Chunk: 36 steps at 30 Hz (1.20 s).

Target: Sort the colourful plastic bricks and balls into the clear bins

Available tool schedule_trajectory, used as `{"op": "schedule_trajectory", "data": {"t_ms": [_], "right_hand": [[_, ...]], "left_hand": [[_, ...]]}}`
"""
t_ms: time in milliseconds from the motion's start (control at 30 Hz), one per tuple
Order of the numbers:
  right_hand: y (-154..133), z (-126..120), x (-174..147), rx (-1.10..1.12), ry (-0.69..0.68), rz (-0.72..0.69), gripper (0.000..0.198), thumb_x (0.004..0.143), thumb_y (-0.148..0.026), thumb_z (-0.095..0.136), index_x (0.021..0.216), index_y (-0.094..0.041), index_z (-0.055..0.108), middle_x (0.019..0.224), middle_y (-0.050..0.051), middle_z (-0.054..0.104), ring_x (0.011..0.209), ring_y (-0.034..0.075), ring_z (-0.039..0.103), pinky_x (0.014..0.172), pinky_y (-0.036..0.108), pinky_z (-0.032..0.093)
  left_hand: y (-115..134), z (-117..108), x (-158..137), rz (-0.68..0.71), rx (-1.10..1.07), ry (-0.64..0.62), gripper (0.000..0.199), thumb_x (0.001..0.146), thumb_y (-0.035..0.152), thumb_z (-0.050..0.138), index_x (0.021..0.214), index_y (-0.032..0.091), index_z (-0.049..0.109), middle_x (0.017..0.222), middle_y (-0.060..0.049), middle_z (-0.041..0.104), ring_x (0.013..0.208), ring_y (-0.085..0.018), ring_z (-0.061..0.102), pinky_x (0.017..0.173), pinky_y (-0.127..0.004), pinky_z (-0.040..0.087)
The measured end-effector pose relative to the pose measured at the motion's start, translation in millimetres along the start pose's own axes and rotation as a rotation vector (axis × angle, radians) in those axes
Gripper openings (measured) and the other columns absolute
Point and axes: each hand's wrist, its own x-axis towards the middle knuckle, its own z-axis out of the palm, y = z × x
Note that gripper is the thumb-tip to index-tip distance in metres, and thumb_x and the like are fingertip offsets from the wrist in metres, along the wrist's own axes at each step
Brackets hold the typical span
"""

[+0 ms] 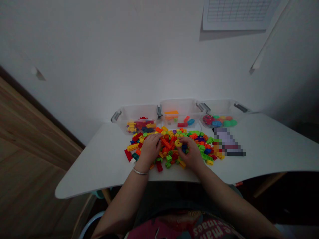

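Observation:
A heap of toy building bricks (pixel 168 158) in many colours lies on the white table. My left hand (pixel 150 149), with a silver bangle at the wrist, rests on the left part of the heap. Its fingers reach forward over the bricks with the thumb apart, and I make out nothing held in it. At the heap's middle right, my right hand (pixel 191 154) pinches a round yellow brick (pixel 178 143) between thumb and fingers. A blue brick (pixel 184 147) shows beside those fingers; whether they touch it I cannot tell.
Behind the heap stand three clear bins: a left bin (pixel 139 111) with red and yellow pieces, a middle bin (pixel 183 106) with a few bricks, and a right bin (pixel 219 106) with rounded colourful pieces. A pixelated flat device (pixel 228 141) lies right of the heap. The wall rises behind.

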Motion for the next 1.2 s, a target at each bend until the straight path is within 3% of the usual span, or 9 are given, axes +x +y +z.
{"op": "schedule_trajectory", "data": {"t_ms": [167,300,433,700,800,933,1100,1200], "right_hand": [[1.4,-2.6,0.2,-0.079,0.001,-0.095,0.022,0.084,-0.023,0.058,0.105,-0.025,0.054,0.108,0.010,0.068,0.105,0.025,0.063,0.093,0.047,0.051],[3.9,-2.2,0.0,-0.084,0.036,-0.173,0.022,0.083,-0.024,0.061,0.104,-0.024,0.056,0.106,0.009,0.070,0.100,0.025,0.066,0.087,0.046,0.053],[6.2,-2.2,-2.5,-0.053,0.090,-0.175,0.020,0.083,-0.028,0.064,0.100,-0.025,0.055,0.103,0.008,0.070,0.097,0.025,0.066,0.085,0.046,0.053],[4.6,-6.0,-2.2,-0.006,0.108,-0.144,0.011,0.087,-0.026,0.059,0.096,-0.025,0.052,0.102,0.008,0.070,0.098,0.024,0.067,0.082,0.043,0.056],[-0.4,-12.0,-4.1,-0.122,0.086,-0.150,0.014,0.088,-0.027,0.058,0.101,-0.024,0.054,0.108,0.009,0.069,0.102,0.025,0.066,0.086,0.045,0.054],[-9.4,-19.8,-9.5,-0.240,0.004,-0.221,0.018,0.089,-0.023,0.056,0.107,-0.022,0.057,0.113,0.009,0.068,0.106,0.024,0.063,0.090,0.043,0.052],[-13.5,-23.6,-13.1,-0.261,-0.017,-0.275,0.016,0.088,-0.019,0.053,0.102,-0.021,0.060,0.106,0.007,0.070,0.100,0.022,0.063,0.088,0.041,0.050],[-12.6,-25.9,-13.0,-0.253,-0.014,-0.285,0.016,0.088,-0.018,0.053,0.102,-0.021,0.060,0.105,0.007,0.071,0.099,0.022,0.062,0.089,0.041,0.049]], "left_hand": [[4.5,-7.8,2.8,0.081,0.022,0.058,0.028,0.092,0.017,0.047,0.116,0.019,0.062,0.114,-0.008,0.069,0.108,-0.022,0.060,0.098,-0.042,0.048],[17.8,-18.9,6.9,0.291,0.052,0.135,0.027,0.092,0.017,0.050,0.115,0.021,0.063,0.110,-0.007,0.071,0.103,-0.021,0.061,0.095,-0.043,0.048],[38.0,-25.8,11.5,0.486,0.073,0.107,0.023,0.093,0.020,0.051,0.111,0.024,0.065,0.110,-0.006,0.070,0.103,-0.020,0.061,0.092,-0.040,0.049],[55.7,-19.7,15.7,0.504,0.094,0.083,0.018,0.093,0.025,0.054,0.105,0.022,0.067,0.105,-0.006,0.071,0.095,-0.019,0.063,0.085,-0.036,0.051],[54.0,-18.9,16.9,0.437,0.053,0.081,0.018,0.094,0.026,0.053,0.105,0.021,0.067,0.104,-0.006,0.071,0.096,-0.019,0.064,0.086,-0.036,0.051],[34.5,-25.3,26.8,0.239,-0.044,0.128,0.020,0.092,0.025,0.053,0.108,0.020,0.065,0.106,-0.008,0.071,0.101,-0.020,0.065,0.090,-0.038,0.052],[-8.6,-45.8,54.5,-0.130,-0.147,0.358,0.025,0.091,0.030,0.053,0.109,0.019,0.065,0.110,-0.008,0.070,0.103,-0.020,0.064,0.093,-0.036,0.050],[-28.6,-57.0,72.5,-0.266,-0.056,0.426,0.029,0.090,0.035,0.053,0.108,0.018,0.067,0.110,-0.008,0.071,0.105,-0.022,0.063,0.094,-0.036,0.048]]}}
